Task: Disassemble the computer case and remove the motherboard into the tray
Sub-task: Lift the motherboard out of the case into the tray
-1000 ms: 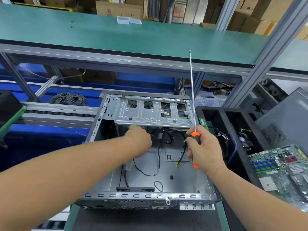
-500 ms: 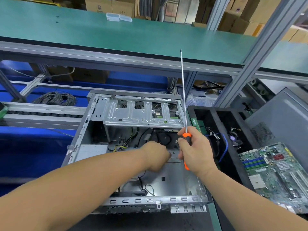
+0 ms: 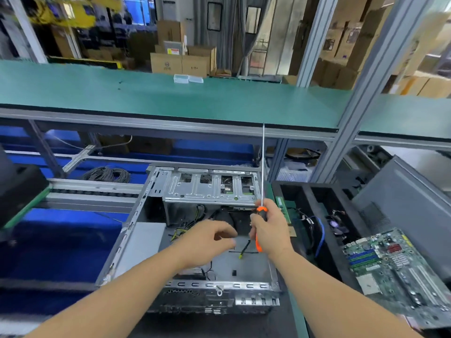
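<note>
The open computer case lies on its side in front of me, its drive cage at the far end and loose cables on its bare floor. My left hand hovers over the case floor, thumb and fingers loosely curved with a gap between them and nothing visible in it. My right hand grips the orange handle of a long screwdriver whose shaft points straight up. A black cable with a yellow tip hangs between my hands. The green motherboard lies at the right on the black tray.
A grey side panel leans behind the tray. A green shelf runs overhead on aluminium posts. A cable coil lies at the back left on a roller conveyor, with a black box at the far left.
My left hand has drawn back from under the drive cage toward the middle of the case floor and its fingers have loosened. The right hand still holds the screwdriver upright. My view has tilted up.
</note>
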